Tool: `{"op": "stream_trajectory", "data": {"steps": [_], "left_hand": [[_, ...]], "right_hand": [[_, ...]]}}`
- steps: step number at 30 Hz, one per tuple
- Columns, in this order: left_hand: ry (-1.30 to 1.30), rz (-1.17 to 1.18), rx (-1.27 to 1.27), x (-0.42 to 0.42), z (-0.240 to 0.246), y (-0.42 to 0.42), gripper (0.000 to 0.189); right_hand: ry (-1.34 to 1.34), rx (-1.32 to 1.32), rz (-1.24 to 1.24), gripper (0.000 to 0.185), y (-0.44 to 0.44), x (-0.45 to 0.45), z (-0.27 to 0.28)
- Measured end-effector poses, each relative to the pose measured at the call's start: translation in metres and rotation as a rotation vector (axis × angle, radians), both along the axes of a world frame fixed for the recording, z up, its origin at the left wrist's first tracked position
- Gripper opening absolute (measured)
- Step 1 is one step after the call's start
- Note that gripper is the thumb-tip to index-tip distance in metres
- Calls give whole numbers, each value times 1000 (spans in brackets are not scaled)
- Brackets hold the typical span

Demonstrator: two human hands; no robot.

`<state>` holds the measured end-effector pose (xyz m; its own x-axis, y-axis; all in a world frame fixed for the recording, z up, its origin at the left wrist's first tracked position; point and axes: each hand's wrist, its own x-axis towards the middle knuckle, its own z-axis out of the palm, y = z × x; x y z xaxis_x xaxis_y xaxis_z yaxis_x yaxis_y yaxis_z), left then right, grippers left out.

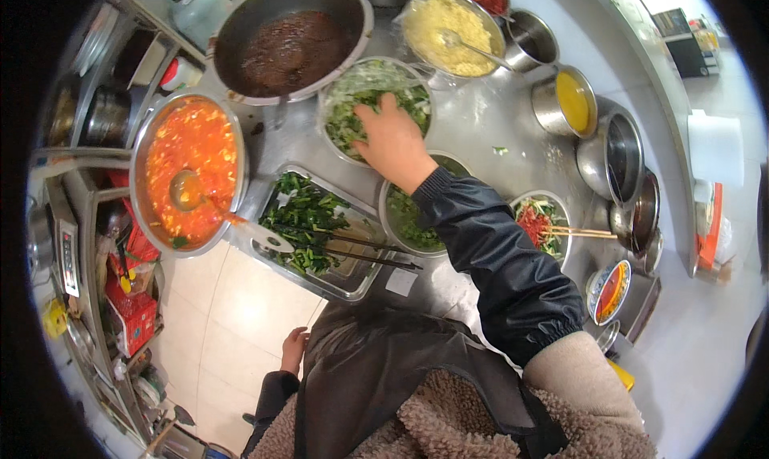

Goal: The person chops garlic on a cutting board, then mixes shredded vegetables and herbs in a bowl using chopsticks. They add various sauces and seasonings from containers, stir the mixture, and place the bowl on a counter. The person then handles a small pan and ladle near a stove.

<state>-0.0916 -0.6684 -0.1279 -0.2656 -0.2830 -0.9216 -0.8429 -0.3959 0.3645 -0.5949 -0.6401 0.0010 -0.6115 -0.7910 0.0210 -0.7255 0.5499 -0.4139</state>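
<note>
My right hand [390,137], in a black sleeve cover, reaches over a bowl [428,107] of chopped green scallions [345,119]. Its fingers are spread, with the tips at the greens; whether any are pinched beneath the palm is hidden. Below the wrist stands a second bowl [387,218] with chopped green herbs [411,218], partly covered by my forearm. My left hand [294,348] hangs low beside my dark apron [384,351], away from the table; its fingers are partly hidden. A metal tray [360,294] holds cut leafy greens [306,218] with dark chopsticks [366,252] lying across it.
Left, a ladle [264,234] rests in a basin [243,176] of tomato-and-egg sauce. Behind are a large pan [367,20] of dark sauce and a bowl [501,44] of yellow minced food with a spoon. Metal pots [601,158] and a patterned bowl [595,294] line the right.
</note>
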Motion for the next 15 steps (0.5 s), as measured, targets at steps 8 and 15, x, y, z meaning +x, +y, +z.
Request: {"op": "stream_trajectory", "data": {"steps": [8, 15], "left_hand": [[8, 146, -12, 19, -2, 8, 32], [80, -92, -107, 65, -42, 0, 36]], "right_hand": [[-217, -77, -13, 32, -8, -27, -2], [-940, -631, -449, 32, 4, -20, -12]]}}
